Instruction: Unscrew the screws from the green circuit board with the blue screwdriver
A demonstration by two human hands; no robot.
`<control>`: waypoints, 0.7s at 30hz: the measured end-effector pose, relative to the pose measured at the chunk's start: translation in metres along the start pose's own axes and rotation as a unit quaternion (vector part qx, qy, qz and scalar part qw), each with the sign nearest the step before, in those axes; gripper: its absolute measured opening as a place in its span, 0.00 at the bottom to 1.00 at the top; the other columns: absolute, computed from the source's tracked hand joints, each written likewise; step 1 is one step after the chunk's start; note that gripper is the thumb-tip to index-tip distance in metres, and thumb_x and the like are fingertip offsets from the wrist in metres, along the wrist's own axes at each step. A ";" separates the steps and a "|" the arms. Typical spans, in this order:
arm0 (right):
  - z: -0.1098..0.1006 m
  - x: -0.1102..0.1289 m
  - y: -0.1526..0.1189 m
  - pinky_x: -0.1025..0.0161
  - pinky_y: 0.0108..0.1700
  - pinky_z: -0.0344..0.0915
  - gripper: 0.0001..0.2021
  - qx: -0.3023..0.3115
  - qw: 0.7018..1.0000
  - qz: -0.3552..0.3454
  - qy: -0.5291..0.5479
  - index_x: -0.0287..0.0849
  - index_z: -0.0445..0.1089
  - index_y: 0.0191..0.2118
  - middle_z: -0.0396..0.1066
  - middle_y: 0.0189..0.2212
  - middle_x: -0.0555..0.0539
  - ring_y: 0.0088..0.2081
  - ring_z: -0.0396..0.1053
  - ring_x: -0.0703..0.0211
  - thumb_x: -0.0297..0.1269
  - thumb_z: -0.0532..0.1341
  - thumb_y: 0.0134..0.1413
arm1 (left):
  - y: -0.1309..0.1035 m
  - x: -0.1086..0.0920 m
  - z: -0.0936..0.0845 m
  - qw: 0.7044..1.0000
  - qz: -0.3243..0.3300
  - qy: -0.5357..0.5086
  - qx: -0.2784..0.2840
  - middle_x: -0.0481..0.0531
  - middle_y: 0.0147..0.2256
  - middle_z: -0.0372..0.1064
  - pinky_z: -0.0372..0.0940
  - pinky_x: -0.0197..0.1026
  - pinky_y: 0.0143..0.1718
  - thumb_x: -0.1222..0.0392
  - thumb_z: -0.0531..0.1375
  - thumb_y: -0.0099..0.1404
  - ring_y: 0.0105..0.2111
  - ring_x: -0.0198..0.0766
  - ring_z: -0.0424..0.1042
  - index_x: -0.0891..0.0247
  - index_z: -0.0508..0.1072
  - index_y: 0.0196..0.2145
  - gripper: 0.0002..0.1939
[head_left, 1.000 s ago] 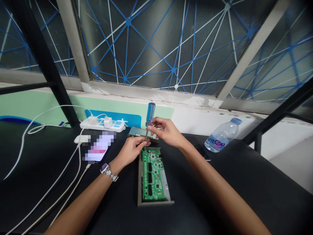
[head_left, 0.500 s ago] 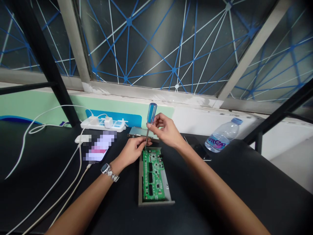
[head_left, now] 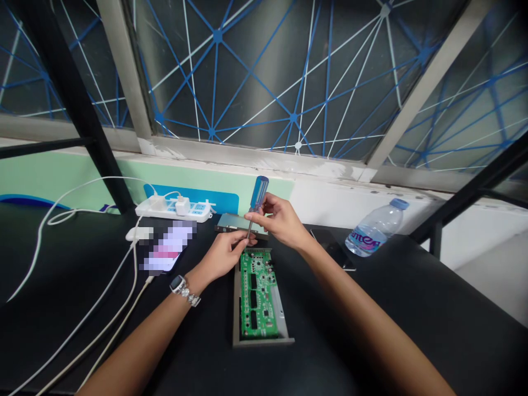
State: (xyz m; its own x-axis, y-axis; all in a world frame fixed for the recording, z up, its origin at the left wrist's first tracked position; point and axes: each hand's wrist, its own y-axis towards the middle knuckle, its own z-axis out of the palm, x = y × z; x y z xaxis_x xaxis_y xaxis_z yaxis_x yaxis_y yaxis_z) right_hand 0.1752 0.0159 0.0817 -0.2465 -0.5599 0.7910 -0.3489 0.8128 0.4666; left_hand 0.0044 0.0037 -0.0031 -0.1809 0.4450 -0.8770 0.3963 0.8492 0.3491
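A screwdriver [head_left: 259,192] with a clear blue handle tilts over the far end of a green circuit board [head_left: 259,297]. My right hand [head_left: 280,220] is closed on it, thumb and fingers at the lower handle and upper shaft. At the lower shaft, the thumb and fingertips of my left hand [head_left: 226,250] pinch together; the tip is hidden there. The board sits in an open grey metal tray [head_left: 264,342], lengthwise to me on the black table. Just behind my hands lies a flat grey metal case [head_left: 233,221], partly covered by them.
To the left are a lit phone [head_left: 169,247], a white power strip [head_left: 173,209] with plugs, and white cables [head_left: 124,308] across the table. A dark phone-like slab [head_left: 330,247] and a water bottle [head_left: 377,228] are at the right. The window wall closes off the back.
The screwdriver has lifted slightly, and its handle has tilted a little to the right. Its tip, seen earlier at the board's far corner, is now hidden at my left fingertips.
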 end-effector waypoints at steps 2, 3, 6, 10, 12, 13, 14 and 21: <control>0.003 -0.002 -0.001 0.64 0.32 0.58 0.16 -0.020 1.000 0.003 -0.007 0.43 0.61 0.30 0.57 0.24 0.56 0.27 0.58 0.65 0.45 0.68 0.51 | 0.000 0.001 0.000 1.000 0.008 0.008 0.000 0.55 0.44 0.78 0.68 0.44 0.51 0.59 0.53 0.69 0.46 0.43 0.77 0.65 0.75 0.45 0.13; 0.004 -0.003 -0.001 0.64 0.31 0.58 0.16 -0.033 0.999 0.004 -0.012 0.43 0.61 0.30 0.56 0.23 0.56 0.27 0.57 0.65 0.46 0.68 0.51 | 0.000 0.001 0.000 1.000 0.012 0.020 0.000 0.55 0.44 0.78 0.68 0.43 0.51 0.59 0.53 0.69 0.46 0.43 0.77 0.64 0.75 0.45 0.13; 0.008 -0.005 -0.002 0.65 0.30 0.56 0.18 -0.066 0.997 0.002 -0.033 0.44 0.59 0.29 0.55 0.22 0.57 0.26 0.56 0.65 0.48 0.68 0.51 | -0.003 -0.002 0.000 0.994 0.028 0.107 -0.018 0.54 0.42 0.77 0.69 0.44 0.47 0.58 0.52 0.70 0.42 0.43 0.77 0.63 0.75 0.43 0.13; 0.011 -0.002 -0.003 0.65 0.29 0.54 0.19 -0.085 0.995 0.001 -0.057 0.45 0.57 0.28 0.55 0.21 0.57 0.24 0.54 0.65 0.48 0.67 0.51 | -0.007 -0.009 0.002 0.967 0.053 0.242 -0.052 0.55 0.40 0.74 0.67 0.44 0.43 0.58 0.53 0.70 0.39 0.43 0.74 0.62 0.73 0.40 0.10; 0.012 0.000 -0.004 0.65 0.28 0.54 0.19 -0.091 0.994 0.002 -0.065 0.45 0.56 0.28 0.53 0.20 0.57 0.24 0.53 0.66 0.48 0.67 0.51 | -0.008 -0.010 0.004 0.962 0.058 0.260 -0.058 0.55 0.38 0.73 0.66 0.43 0.41 0.59 0.52 0.70 0.38 0.43 0.73 0.62 0.72 0.38 0.10; 0.013 0.001 -0.004 0.65 0.28 0.53 0.19 -0.095 0.993 0.003 -0.067 0.45 0.56 0.28 0.53 0.20 0.58 0.23 0.53 0.66 0.48 0.67 0.51 | -0.008 -0.010 0.004 0.962 0.057 0.260 -0.059 0.54 0.37 0.72 0.65 0.43 0.40 0.59 0.51 0.71 0.37 0.42 0.73 0.62 0.72 0.37 0.10; 0.013 0.002 -0.004 0.65 0.28 0.53 0.20 -0.099 0.993 0.004 -0.069 0.45 0.55 0.27 0.52 0.20 0.58 0.23 0.52 0.66 0.48 0.67 0.51 | -0.008 -0.009 0.005 0.963 0.056 0.256 -0.060 0.54 0.36 0.72 0.65 0.42 0.39 0.60 0.51 0.71 0.35 0.42 0.73 0.62 0.72 0.36 0.11; 0.018 -0.003 -0.005 0.65 0.26 0.54 0.21 -0.125 0.990 0.011 -0.060 0.46 0.54 0.28 0.50 0.19 0.59 0.21 0.52 0.66 0.50 0.67 0.50 | -0.006 -0.006 0.005 0.967 0.050 0.241 -0.063 0.53 0.33 0.73 0.63 0.41 0.36 0.59 0.53 0.70 0.33 0.40 0.72 0.63 0.73 0.34 0.11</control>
State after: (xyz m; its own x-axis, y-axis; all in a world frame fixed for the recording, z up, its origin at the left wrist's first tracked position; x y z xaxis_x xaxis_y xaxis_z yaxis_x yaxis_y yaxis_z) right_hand 0.1612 0.0106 0.0702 -0.3628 -0.5443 0.7564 -0.1120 0.8313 0.5444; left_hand 0.0072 -0.0055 -0.0013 -0.5587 0.5816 -0.5912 0.3268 0.8096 0.4876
